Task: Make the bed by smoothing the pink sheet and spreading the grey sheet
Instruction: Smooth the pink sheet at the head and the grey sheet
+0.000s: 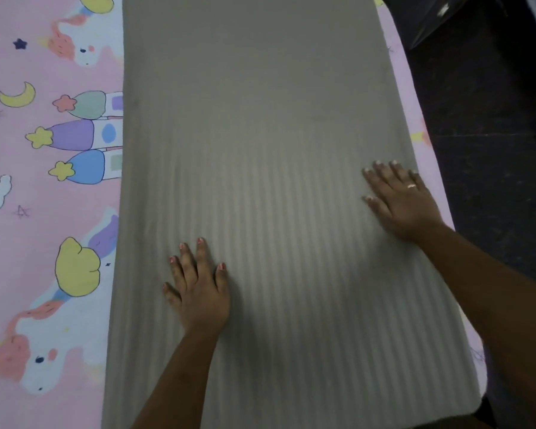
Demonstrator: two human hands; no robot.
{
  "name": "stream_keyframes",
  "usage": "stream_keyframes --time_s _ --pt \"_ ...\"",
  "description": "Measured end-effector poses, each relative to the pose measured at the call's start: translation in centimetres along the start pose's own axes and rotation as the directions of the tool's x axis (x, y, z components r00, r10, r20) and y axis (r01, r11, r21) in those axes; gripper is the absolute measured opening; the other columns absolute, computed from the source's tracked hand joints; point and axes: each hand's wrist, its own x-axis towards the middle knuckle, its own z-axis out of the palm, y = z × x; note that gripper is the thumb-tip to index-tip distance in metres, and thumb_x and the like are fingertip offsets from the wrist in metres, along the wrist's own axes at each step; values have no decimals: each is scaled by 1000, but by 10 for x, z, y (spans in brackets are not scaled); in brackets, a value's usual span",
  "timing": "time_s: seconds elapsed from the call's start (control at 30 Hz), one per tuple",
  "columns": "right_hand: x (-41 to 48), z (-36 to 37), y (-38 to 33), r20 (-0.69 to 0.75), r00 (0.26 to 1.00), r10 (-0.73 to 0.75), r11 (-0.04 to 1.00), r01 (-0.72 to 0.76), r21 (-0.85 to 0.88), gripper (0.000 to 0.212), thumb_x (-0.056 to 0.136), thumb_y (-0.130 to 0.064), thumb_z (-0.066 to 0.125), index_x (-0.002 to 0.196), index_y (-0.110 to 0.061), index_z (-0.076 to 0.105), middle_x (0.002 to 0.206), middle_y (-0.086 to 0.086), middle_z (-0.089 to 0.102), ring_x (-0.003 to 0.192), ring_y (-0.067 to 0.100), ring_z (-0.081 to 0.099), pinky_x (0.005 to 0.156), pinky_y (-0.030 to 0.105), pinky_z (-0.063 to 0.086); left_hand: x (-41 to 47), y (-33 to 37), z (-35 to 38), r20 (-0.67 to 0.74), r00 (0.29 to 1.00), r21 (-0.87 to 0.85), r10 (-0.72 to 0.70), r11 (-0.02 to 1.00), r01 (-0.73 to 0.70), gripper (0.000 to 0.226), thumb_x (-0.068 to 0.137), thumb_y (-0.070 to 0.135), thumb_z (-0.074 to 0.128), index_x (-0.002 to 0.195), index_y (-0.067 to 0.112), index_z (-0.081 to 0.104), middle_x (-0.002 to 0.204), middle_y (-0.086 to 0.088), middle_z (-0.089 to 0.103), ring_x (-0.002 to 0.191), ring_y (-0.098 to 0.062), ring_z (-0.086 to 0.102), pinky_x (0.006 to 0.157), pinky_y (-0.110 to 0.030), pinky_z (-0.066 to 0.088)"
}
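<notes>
The grey sheet (260, 119) runs off the top and bottom of the view, so its full length cannot be seen, and it hides the middle of the pink sheet (28, 218) it lies on. The pink sheet shows broadly to the left, with printed unicorns (37, 351) and a yellow moon (17, 94), and only as a thin strip along the right. A dark object (430, 17) at the top right is cut off and too dim to identify, above the dark floor (492, 150). The left hand (200, 289) lies flat, fingers straight and slightly spread, palm pressing the ribbed grey cloth near its left edge. The right hand (403, 199), wearing a ring (411, 186), rests equally flat near the right edge, gripping nothing.
</notes>
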Motion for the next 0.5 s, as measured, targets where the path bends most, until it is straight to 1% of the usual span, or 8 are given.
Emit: stream_keyframes --time_s 0.07,0.13,0.2,0.3,0.37,0.4,0.47,0.5 --pt "-2 4 -17 -28 1000 1 999 0 54 67 91 -54 21 148 -21 30 154 8 32 142 30 28 112 50 22 -18 13 5 13 999 7 -51 999 51 62 99 45 25 150 28 -6 159 -5 -10 146 -25 -10 114 -54 2" --pt "-34 16 -43 4 974 -228 973 227 48 66 89 -54 31 144 -19 37 147 9 43 135 31 40 107 50 31 -43 25 13 49 995 58 -83 995 80 66 98 49 23 150 26 -11 159 -7 -12 146 -26 -12 114 -54 2" --pt "-94 30 -64 24 879 -477 878 475 66 65 87 -58 37 141 -22 42 145 6 46 132 27 45 106 49 35 -73 38 27 84 988 84 -131 989 124 69 97 52 20 148 24 -17 158 -7 -16 145 -26 -15 115 -53 0" --pt "-180 38 -62 71 687 -723 689 710 145 62 92 -62 32 143 -29 38 149 -1 40 137 20 38 112 45 28 -118 71 53 91 969 66 -228 973 222 68 97 52 16 147 24 -21 157 -8 -19 145 -26 -17 115 -52 -4" --pt "-200 38 -33 99 558 -824 567 813 137 59 95 -61 29 145 -31 35 151 -4 37 138 17 36 112 42 22 -144 102 73 83 954 37 -288 957 286 70 97 53 17 146 22 -23 157 -8 -19 144 -27 -17 114 -54 -5" --pt "-195 38 -17 86 519 -851 526 843 117 58 95 -60 30 145 -33 34 151 -7 37 138 16 36 112 42 21 -151 115 80 95 943 24 -318 948 317 73 96 55 19 145 21 -24 157 -8 -20 144 -28 -17 114 -54 -4" --pt "-165 40 20 78 494 -866 499 864 69 54 94 -58 34 144 -36 37 150 -10 39 137 16 39 112 42 21 -158 138 90 144 918 11 -368 929 371 78 93 61 20 146 23 -24 156 -8 -22 143 -31 -20 113 -56 -5" --pt "-144 40 36 85 518 -851 522 852 42 54 93 -57 36 143 -36 39 149 -9 40 136 17 40 112 42 22 -158 145 94 175 907 11 -382 922 387 79 92 63 20 146 24 -23 155 -8 -25 142 -32 -22 112 -56 -6"
